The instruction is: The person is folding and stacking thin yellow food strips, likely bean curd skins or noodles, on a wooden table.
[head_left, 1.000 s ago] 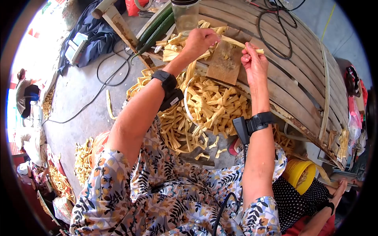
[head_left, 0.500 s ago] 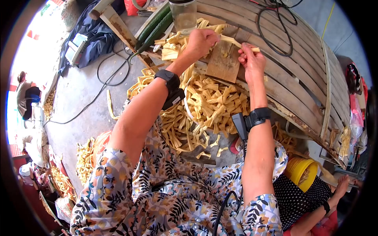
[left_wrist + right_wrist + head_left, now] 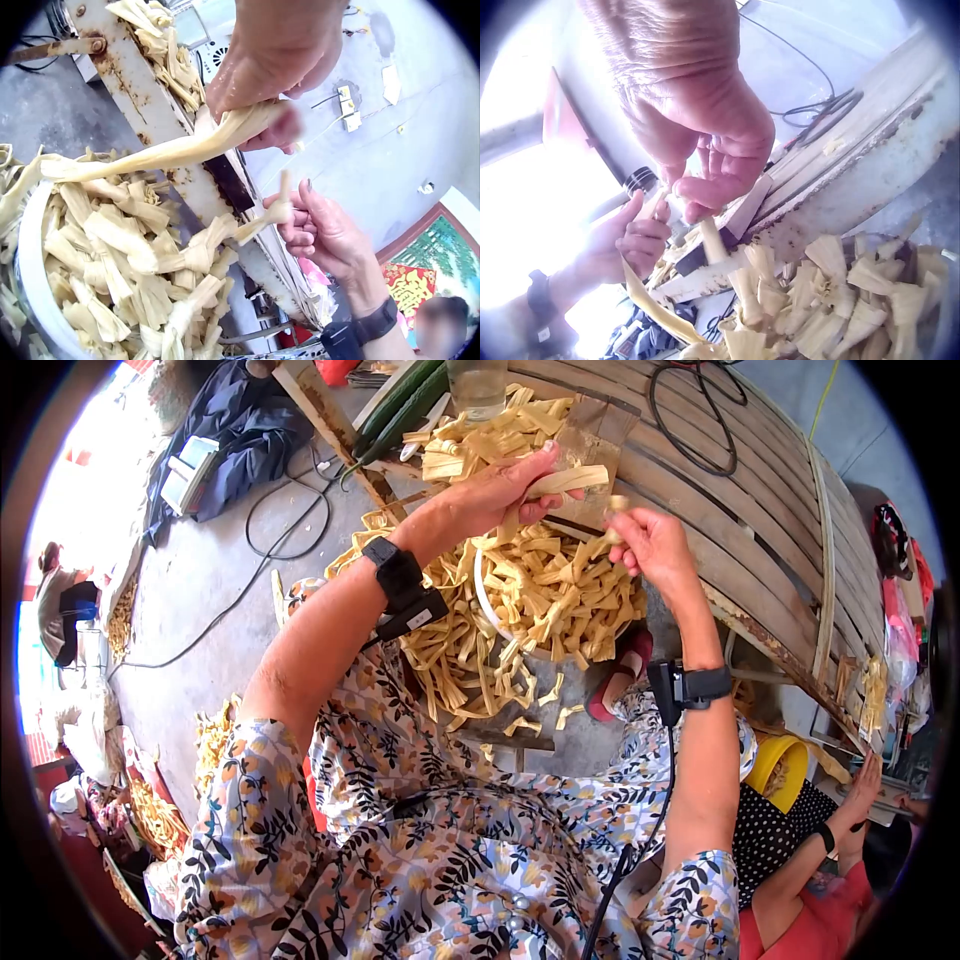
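Broadly, a slatted wooden bench (image 3: 775,495) fills the upper right, and just beside its edge sits a white-rimmed bowl (image 3: 31,251) heaped with knotted yellow strips (image 3: 560,600). Over this heap the left hand (image 3: 500,492) has its fingers curled round a long strip (image 3: 169,154) — it trails down toward the rim. Nearby, the right hand (image 3: 655,548) pinches a short knotted piece (image 3: 276,216) between thumb and fingers — near the bench edge.

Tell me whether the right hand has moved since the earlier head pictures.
Yes, downward in the head view: the right hand was beside the right edge of the board, and now sits lower, near its bottom right corner.
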Demonstrator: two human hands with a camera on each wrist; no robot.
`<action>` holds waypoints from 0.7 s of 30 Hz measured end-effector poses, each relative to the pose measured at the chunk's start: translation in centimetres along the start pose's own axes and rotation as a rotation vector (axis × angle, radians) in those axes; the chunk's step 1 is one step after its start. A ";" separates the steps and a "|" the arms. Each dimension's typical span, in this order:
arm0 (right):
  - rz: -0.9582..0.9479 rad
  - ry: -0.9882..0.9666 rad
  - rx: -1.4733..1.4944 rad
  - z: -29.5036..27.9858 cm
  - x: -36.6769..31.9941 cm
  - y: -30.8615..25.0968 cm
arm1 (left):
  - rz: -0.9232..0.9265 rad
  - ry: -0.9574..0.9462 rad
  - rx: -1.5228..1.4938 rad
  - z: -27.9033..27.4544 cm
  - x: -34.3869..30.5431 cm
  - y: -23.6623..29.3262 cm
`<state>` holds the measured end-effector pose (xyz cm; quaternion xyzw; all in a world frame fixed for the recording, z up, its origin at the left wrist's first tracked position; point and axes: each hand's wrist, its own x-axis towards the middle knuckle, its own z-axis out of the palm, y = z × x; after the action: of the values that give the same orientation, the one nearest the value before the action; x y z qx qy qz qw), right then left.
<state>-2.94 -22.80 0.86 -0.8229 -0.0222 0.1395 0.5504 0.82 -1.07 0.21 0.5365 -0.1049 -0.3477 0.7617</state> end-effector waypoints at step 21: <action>0.140 -0.021 0.059 2.4 -1.7 0.9 | 0.526 0.126 1.224 4.7 -2.8 -2.8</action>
<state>-5.31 -21.36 -0.45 -0.8043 0.0337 0.1867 0.5631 -4.94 -3.24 0.24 0.8478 -0.3660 0.0038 0.3838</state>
